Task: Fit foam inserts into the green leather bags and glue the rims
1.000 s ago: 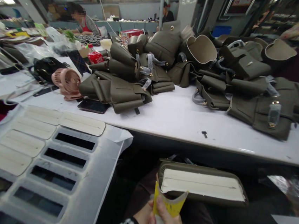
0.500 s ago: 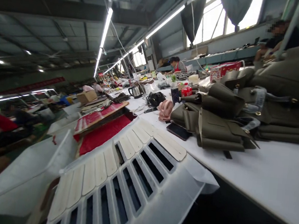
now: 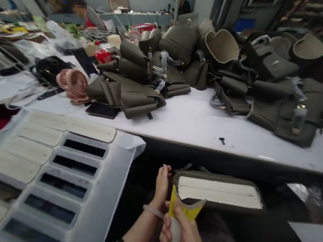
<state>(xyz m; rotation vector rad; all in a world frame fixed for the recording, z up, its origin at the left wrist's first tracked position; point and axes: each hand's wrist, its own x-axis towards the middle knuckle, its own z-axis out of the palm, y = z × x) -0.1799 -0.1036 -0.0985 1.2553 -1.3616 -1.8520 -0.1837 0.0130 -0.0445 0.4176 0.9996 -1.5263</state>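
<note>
My right hand (image 3: 183, 229) is closed around the pale grey handle-like part of a yellow-ended piece (image 3: 183, 208). Its yellow end spreads wide with a curved upper edge; I cannot make out its exact kind. Just beyond it lies a dark olive bag (image 3: 256, 206) with a white rectangular panel (image 3: 219, 192) in its opening. My left hand (image 3: 161, 183), with a pale bracelet on the wrist, is at the bag's left end, fingers stretched upward. Whether it touches the bag is unclear.
A slotted white plastic rack (image 3: 101, 168) with cream rounded strips (image 3: 30, 150) is at left. On the white table (image 3: 184, 117) are piled olive bags (image 3: 138, 96), a pink fan (image 3: 73, 84) and a phone (image 3: 102, 110). Two people sit beyond.
The view has swung right and down, so the rack and fan now sit further left. Both hands, the yellow-ended piece and the bag with the white panel have come into view.
</note>
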